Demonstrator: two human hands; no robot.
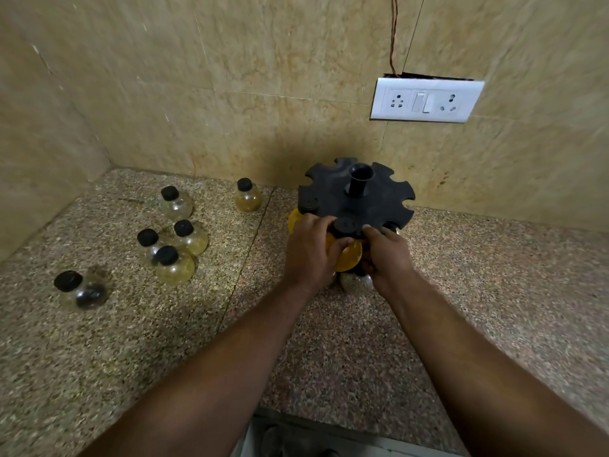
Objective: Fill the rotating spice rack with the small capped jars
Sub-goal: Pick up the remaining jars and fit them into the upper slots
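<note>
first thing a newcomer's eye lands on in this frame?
The two hands meeting at the black spice rack by the back wall: the left hand holds a yellow jar at the near slot, and the right hand seems to grip the rack's rim beside it. Next come the six loose capped jars scattered on the speckled counter to the left. The white switch plate stands out on the wall.
</note>
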